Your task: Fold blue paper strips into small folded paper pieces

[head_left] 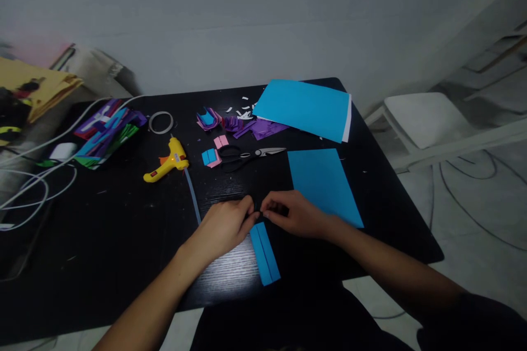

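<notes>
My left hand [230, 223] and my right hand [294, 213] meet near the front middle of the black table, fingertips almost touching. Both are closed in a pinch, and whatever lies between the fingers is too small or dark to make out. Just below the fingertips a folded blue paper strip [264, 255] lies flat, creased along its length, its top end close to my left thumb. A blue paper sheet [323, 181] lies beside my right hand and forearm. Beyond my hands are scissors [251, 157], their blades slightly apart and pointing right.
A yellow glue gun [171, 160] with its grey cord lies left, near a tape roll [161, 122]. Small folded papers [209, 156], white scraps [245, 114] and stacked blue sheets [304, 107] sit farther back. Colored strips [107, 134] and white cables [45, 184] crowd the left side.
</notes>
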`<action>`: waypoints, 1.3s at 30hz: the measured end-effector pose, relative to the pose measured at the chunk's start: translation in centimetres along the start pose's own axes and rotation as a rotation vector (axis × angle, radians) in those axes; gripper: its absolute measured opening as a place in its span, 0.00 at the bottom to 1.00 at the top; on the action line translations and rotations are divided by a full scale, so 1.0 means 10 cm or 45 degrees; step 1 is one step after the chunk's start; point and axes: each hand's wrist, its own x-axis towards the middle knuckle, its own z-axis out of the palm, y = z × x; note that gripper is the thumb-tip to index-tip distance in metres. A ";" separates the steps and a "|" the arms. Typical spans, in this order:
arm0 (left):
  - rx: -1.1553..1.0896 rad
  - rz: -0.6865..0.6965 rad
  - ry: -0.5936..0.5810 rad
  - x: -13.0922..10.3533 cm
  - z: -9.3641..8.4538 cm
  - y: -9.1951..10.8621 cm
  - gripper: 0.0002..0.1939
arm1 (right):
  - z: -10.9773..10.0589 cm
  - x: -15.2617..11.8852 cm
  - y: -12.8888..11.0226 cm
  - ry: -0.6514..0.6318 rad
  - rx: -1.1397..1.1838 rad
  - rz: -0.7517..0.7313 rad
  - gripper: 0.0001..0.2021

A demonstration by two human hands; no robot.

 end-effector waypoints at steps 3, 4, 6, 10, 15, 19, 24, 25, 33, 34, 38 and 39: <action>-0.005 -0.002 -0.004 0.00 0.00 0.01 0.09 | 0.00 0.00 0.00 -0.001 0.013 0.002 0.03; -0.004 -0.003 -0.002 0.00 0.00 0.01 0.08 | 0.00 0.00 0.00 -0.003 0.018 0.003 0.03; 0.010 0.002 0.000 0.00 -0.01 0.01 0.08 | 0.00 0.00 0.01 -0.002 0.018 -0.002 0.03; 0.023 0.047 -0.006 0.00 -0.01 0.01 0.14 | 0.00 0.00 0.01 0.003 -0.009 -0.007 0.03; -0.002 0.082 -0.004 0.01 -0.01 0.01 0.16 | 0.00 0.00 0.00 0.000 -0.004 0.001 0.03; -0.030 0.076 -0.004 0.01 -0.01 0.00 0.16 | 0.01 0.00 -0.01 0.000 -0.001 0.019 0.03; -0.023 0.064 0.004 0.01 -0.01 0.00 0.15 | 0.01 0.00 0.00 0.006 0.004 0.012 0.03; -0.016 0.059 0.005 0.00 -0.01 0.00 0.15 | 0.01 0.00 0.00 0.009 0.008 0.008 0.02; 0.012 0.068 0.027 0.01 -0.01 -0.01 0.15 | 0.01 0.01 0.00 0.021 0.006 0.008 0.03; 0.014 0.071 0.029 0.01 -0.01 -0.01 0.15 | 0.01 0.01 0.00 0.015 0.012 0.001 0.02; 0.010 0.073 0.010 0.02 -0.01 -0.01 0.14 | -0.01 -0.01 0.03 -0.060 0.047 -0.074 0.04; 0.007 0.072 0.004 0.02 -0.01 -0.01 0.14 | -0.01 -0.01 0.04 -0.088 0.045 -0.100 0.07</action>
